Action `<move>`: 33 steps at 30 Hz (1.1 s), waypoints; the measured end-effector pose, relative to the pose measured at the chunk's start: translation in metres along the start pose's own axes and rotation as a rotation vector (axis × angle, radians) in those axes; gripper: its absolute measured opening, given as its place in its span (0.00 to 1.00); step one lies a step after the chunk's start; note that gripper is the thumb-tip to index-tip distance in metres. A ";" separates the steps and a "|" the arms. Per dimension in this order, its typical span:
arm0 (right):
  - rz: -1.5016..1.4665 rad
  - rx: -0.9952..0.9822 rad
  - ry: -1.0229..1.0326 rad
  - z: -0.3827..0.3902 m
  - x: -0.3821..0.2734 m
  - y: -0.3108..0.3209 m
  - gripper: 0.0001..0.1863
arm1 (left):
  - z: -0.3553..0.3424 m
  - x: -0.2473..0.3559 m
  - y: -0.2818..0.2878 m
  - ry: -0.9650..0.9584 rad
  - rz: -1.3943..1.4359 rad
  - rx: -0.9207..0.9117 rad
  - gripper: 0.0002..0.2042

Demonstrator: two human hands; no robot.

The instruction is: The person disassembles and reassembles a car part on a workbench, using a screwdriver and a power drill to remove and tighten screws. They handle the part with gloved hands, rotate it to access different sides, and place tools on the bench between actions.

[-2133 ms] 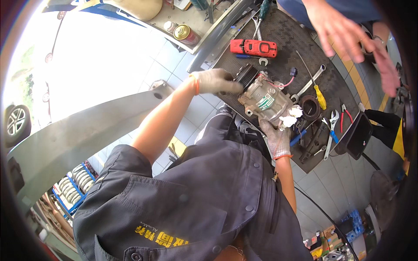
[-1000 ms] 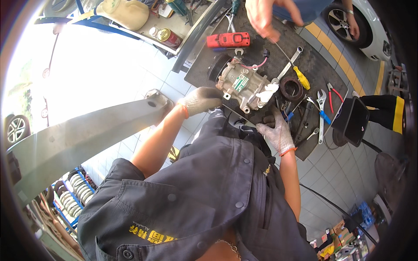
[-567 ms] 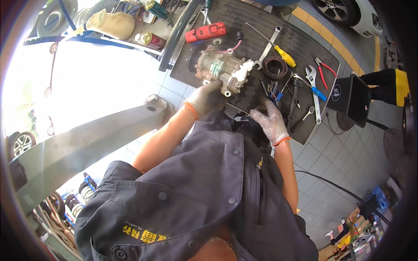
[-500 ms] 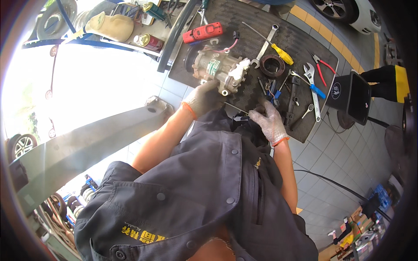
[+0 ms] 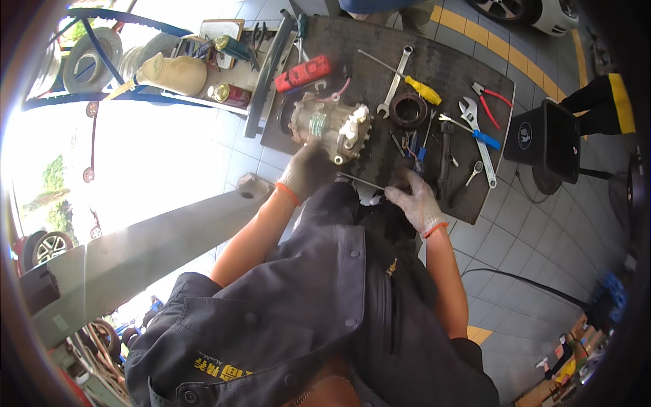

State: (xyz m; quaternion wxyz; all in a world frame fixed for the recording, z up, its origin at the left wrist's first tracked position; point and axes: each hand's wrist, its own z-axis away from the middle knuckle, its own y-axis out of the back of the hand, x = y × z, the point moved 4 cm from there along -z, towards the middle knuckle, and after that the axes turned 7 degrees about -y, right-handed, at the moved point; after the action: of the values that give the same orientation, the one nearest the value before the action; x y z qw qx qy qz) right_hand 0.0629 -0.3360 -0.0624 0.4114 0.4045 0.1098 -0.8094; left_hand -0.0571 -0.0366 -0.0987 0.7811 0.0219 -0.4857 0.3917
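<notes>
A metal compressor with a dark pulley, pink wire and white wrapping on one end lies on the black mat. My gloved left hand is at its lower left side; its fingers are dark, blurred and hard to make out. My gloved right hand is at the mat's front edge, thumb and fingers apart, with nothing visible held. Just beyond it are small blue tools and a dark bar-like part. A dark ring, yellow screwdriver and large wrench lie behind.
A red tool, red pliers and adjustable wrench lie on the mat. A cluttered shelf stands upper left, a steel lift arm lower left, a black bin right. Another person's legs show beyond the table.
The co-worker's reaching hand has withdrawn. My right hand has left the compressor for the mat edge; my left hand has moved from the pulley to the compressor's lower side. The view has shifted.
</notes>
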 end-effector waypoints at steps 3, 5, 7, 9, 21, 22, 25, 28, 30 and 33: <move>0.050 0.030 0.013 -0.001 0.000 0.000 0.41 | 0.004 0.004 -0.003 0.063 0.086 0.010 0.12; 0.037 0.050 0.109 -0.001 -0.004 0.001 0.39 | 0.006 0.005 0.001 0.176 0.237 -0.035 0.16; 0.049 0.025 0.084 -0.002 -0.006 0.001 0.42 | 0.008 0.012 0.011 0.278 0.231 -0.126 0.28; 0.094 0.009 0.015 -0.004 -0.009 0.001 0.51 | 0.003 0.019 0.019 0.308 0.046 -0.157 0.36; 0.278 -0.032 0.036 -0.024 -0.071 -0.014 0.51 | -0.011 0.127 0.073 0.031 -0.470 0.050 0.40; 0.278 0.004 0.101 -0.028 -0.079 -0.018 0.51 | -0.021 0.137 0.079 -0.004 -0.557 0.080 0.42; 0.236 0.125 0.323 -0.034 -0.107 -0.037 0.49 | -0.057 0.162 0.072 -0.107 -0.576 -0.270 0.43; 0.308 -0.057 0.127 -0.046 -0.117 -0.063 0.44 | -0.089 0.163 0.061 -0.090 -0.825 -0.438 0.41; 0.462 0.004 -0.078 -0.053 -0.115 -0.072 0.45 | -0.099 0.163 0.051 -0.242 -0.807 -0.567 0.43; 0.445 -0.008 -0.072 -0.061 -0.113 -0.076 0.52 | -0.104 0.160 0.051 -0.166 -0.507 -0.645 0.50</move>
State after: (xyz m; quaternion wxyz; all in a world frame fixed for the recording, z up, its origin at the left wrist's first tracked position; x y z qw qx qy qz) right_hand 0.0773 -0.1909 -0.0292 0.5852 0.3880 0.0062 -0.7120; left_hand 0.0229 0.1362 -0.0470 0.7777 -0.0736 -0.6242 0.0118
